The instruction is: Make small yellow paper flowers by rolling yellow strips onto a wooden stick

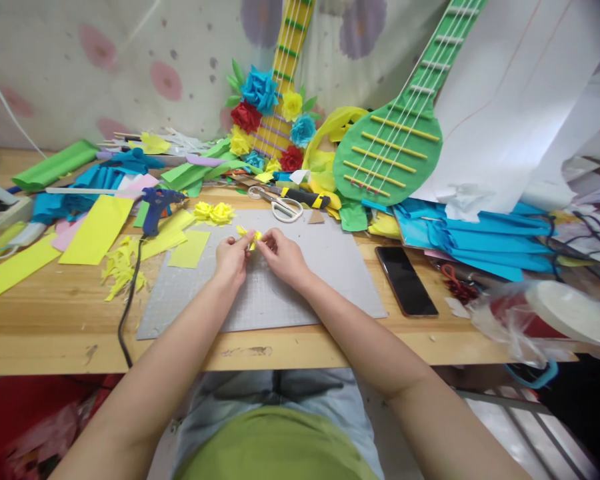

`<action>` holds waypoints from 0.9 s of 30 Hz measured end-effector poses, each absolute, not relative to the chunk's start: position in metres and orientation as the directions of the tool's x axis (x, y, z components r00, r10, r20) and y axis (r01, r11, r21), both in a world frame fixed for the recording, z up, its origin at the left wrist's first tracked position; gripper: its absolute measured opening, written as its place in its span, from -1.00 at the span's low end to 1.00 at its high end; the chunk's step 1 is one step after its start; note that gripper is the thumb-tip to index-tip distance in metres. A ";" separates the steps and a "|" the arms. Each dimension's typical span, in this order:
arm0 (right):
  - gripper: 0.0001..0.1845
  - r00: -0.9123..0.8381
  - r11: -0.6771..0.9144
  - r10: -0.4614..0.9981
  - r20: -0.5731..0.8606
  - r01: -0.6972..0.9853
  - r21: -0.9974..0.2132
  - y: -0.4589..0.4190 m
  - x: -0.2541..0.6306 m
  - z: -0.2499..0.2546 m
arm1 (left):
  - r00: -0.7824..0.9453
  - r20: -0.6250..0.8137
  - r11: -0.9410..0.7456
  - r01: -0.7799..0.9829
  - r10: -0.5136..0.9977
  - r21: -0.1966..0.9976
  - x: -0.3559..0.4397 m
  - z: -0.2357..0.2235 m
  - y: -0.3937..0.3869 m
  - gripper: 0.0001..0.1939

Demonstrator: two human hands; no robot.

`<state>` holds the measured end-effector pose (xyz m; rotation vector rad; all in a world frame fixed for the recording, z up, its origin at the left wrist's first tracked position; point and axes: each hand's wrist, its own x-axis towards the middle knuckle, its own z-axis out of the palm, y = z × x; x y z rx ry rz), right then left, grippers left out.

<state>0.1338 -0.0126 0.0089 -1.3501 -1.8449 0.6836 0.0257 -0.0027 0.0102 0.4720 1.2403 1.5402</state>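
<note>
Over the grey cutting mat (pixel 280 300), both of my hands meet around a small piece of yellow crepe paper (pixel 253 240). My left hand (pixel 234 257) pinches it from the left, thumb and finger pressed on it. From the right, my right hand (pixel 283 255) closes its fingertips on the same paper. Its full shape is partly hidden by my fingers. Just behind the hands lie finished yellow paper flowers (pixel 214 213). A yellow paper square (pixel 189 249) rests left of my left hand, and white-handled scissors (pixel 286 210) lie behind my right hand.
A blue glue gun (pixel 157 208) stands left, its black cord crossing the table front. Cut yellow scraps (pixel 123 267) lie nearby. A phone (pixel 406 280) sits right of the mat. Behind, a green paper instrument (pixel 390 150) and a flower-trimmed yellow one (pixel 273 133) lean upright.
</note>
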 end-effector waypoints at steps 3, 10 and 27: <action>-0.86 -0.199 0.355 0.935 0.294 0.559 -0.750 -0.012 0.132 0.009 | -0.354 -0.255 0.090 -0.421 0.900 0.903 0.027 0.008 -0.004 -0.43; -0.90 -0.180 0.324 0.946 0.270 0.576 -0.750 -0.012 0.130 0.009 | -0.363 -0.243 0.132 -0.304 0.899 0.944 0.028 0.002 -0.002 -0.41; -0.90 -0.092 0.218 0.976 0.198 0.437 -0.872 0.001 0.143 -0.005 | -0.303 0.262 -0.140 0.372 0.916 0.918 0.018 -0.009 -0.005 -0.83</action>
